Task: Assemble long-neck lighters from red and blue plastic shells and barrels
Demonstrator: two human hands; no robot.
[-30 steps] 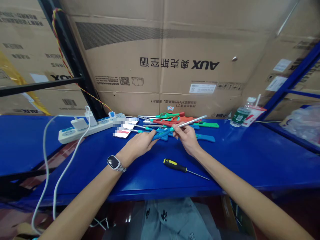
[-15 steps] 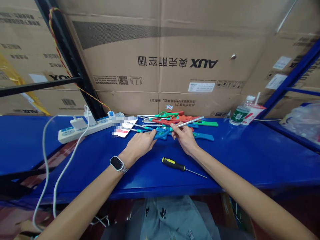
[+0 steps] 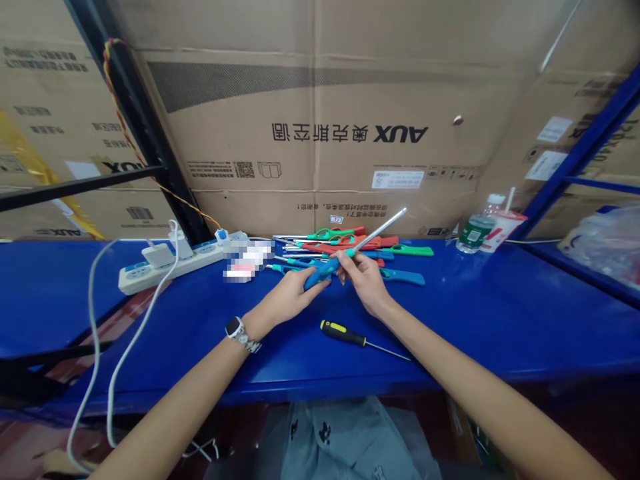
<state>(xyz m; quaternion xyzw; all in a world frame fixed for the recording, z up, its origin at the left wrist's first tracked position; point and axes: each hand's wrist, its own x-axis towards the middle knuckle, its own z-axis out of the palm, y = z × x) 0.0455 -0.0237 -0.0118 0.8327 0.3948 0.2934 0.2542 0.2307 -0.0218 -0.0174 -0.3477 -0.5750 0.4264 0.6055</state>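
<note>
Plainly, cardboard boxes [image 3: 350, 97] stand behind the blue tabletop [image 3: 475, 320] and hand-held lighter [image 3: 360, 245].

Blue, red and green lighters [image 3: 387, 241] are brightening a blue tabletop [image 3: 475, 313].
The held lighter [image 3: 327, 268] is showing a blue handle and silvery barrel; the screwdriver [image 3: 345, 333] is pairing black with yellow; the carton [image 3: 240, 200] is carrying black print and a dark meshed band on brown; the twisted wire [image 3: 119, 117] is winding red with yellow; the power strip [image 3: 200, 252] is mixing white and blue; the bottle [image 3: 473, 235] is wearing a green label, the cup [image 3: 501, 230] red on white.
</note>
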